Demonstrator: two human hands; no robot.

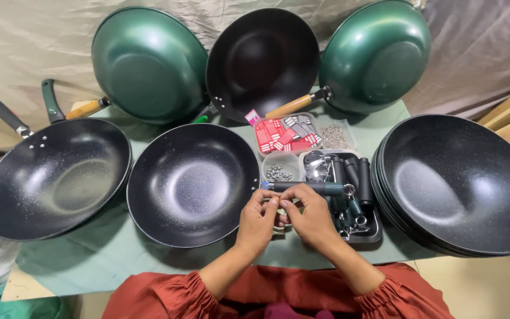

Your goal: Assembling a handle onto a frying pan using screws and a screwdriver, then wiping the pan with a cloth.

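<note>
My left hand (257,221) and my right hand (309,217) meet at the table's front, fingertips together around a dark green pan handle (308,188) that lies sideways above them. Its left tip is bluish, its right end has a metal ring. Which hand bears the handle is hard to tell; both touch it. A handleless black wok (193,184) sits just left of my hands. A black tray (368,229) with more dark handles and metal fittings lies right behind my right hand.
A stack of black woks (458,184) stands at right, a handled black wok (54,177) at left. Three woks lean against the back cloth: green (149,64), black (262,56), green (376,54). Small plastic boxes of red tags (284,134) and screws (278,172) sit mid-table.
</note>
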